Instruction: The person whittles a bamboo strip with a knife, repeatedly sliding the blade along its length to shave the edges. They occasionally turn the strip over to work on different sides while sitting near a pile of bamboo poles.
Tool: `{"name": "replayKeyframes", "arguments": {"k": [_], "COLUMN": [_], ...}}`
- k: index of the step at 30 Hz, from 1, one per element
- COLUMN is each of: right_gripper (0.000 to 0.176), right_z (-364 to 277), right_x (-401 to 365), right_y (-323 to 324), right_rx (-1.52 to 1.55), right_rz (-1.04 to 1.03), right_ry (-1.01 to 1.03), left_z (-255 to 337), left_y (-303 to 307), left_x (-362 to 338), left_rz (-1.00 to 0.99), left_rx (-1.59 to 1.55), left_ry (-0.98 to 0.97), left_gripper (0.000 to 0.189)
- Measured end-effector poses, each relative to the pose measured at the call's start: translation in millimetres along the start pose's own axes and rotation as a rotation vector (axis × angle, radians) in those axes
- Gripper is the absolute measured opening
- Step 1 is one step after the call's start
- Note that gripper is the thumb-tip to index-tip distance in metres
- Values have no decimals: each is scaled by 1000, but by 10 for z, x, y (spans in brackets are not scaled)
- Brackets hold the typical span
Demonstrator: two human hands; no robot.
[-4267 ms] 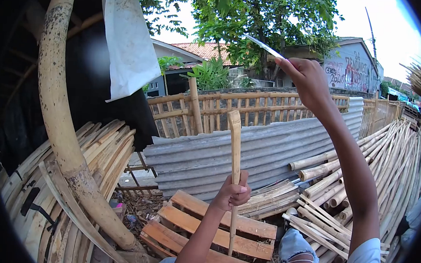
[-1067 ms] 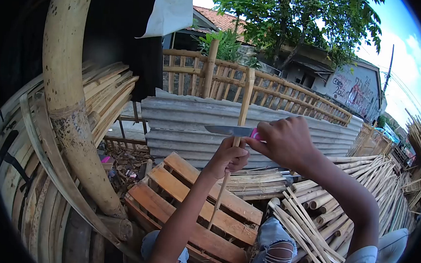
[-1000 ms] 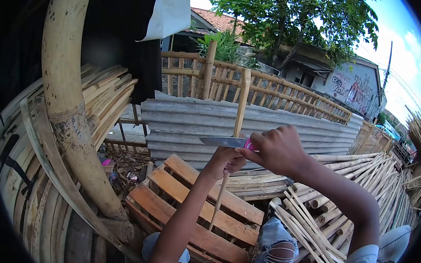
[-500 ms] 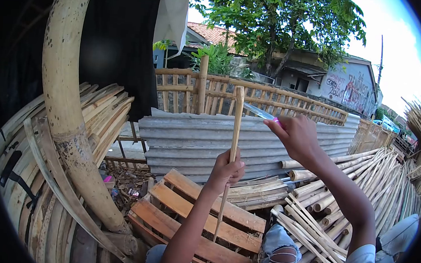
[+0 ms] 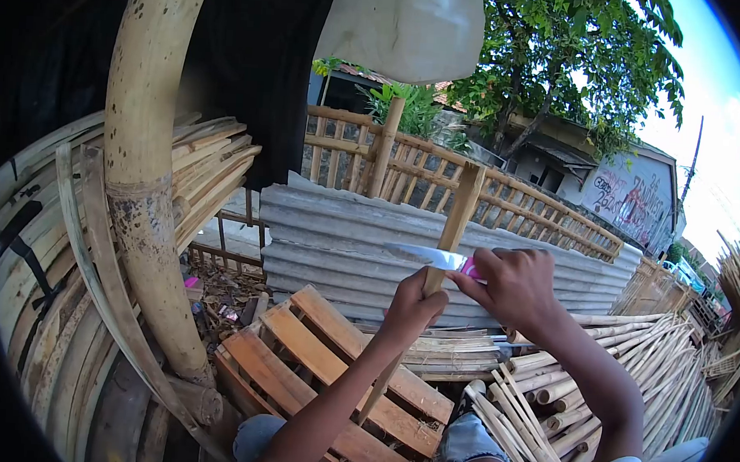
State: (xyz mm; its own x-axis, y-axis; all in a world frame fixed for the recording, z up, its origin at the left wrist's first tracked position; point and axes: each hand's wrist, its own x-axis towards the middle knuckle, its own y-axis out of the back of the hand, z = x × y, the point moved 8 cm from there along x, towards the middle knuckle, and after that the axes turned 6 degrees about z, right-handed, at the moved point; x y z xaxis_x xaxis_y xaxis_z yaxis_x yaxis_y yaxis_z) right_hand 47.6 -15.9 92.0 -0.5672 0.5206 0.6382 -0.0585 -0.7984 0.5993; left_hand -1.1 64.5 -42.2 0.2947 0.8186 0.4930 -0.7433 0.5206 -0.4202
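My left hand point(image 5: 413, 310) is closed around the middle of a long flat bamboo strip point(image 5: 461, 206). The strip stands tilted, its top leaning right, its lower end near the wooden slats. In my right hand point(image 5: 513, 289) is a knife point(image 5: 435, 257) with a pink handle. Its bright blade points left and lies across the strip, just above my left hand. The tip reaches past the strip's left edge.
A slatted wooden pallet point(image 5: 297, 353) lies below my hands. Bamboo poles point(image 5: 575, 384) are heaped at the right. A thick bamboo post point(image 5: 145, 177) and more split strips point(image 5: 210, 168) stand left. Corrugated metal sheeting point(image 5: 328, 237) and a bamboo fence point(image 5: 505, 205) are ahead.
The knife has come down along the strip from near its top to just above my left hand. The strip has turned to show its broad face and leans more right. The view has shifted.
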Motion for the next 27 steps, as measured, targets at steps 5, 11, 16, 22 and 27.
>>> {"name": "replayKeyframes", "arguments": {"k": [5,11,16,22,27], "right_gripper": [48,44,46,46,47], "right_z": [158,14,237,-20,-23], "right_x": [173,106,363,218,247], "right_y": [77,14,195,17,107], "right_rx": [-41,-142,-76,-117,-124], "right_rz": [34,2,51,16,45], "right_ry": [-125,48,-126,48,-3], "left_z": [14,20,-16,5,51], "left_y": [-43,-2,-6,48,49], "left_x": [25,24,37,35,-1], "left_rz": [28,46,27,18,10], "left_rx": [1,-60,-82,-91,-80], "left_ry": [32,24,52,78,55], "left_gripper": [18,9,10,15,9]}}
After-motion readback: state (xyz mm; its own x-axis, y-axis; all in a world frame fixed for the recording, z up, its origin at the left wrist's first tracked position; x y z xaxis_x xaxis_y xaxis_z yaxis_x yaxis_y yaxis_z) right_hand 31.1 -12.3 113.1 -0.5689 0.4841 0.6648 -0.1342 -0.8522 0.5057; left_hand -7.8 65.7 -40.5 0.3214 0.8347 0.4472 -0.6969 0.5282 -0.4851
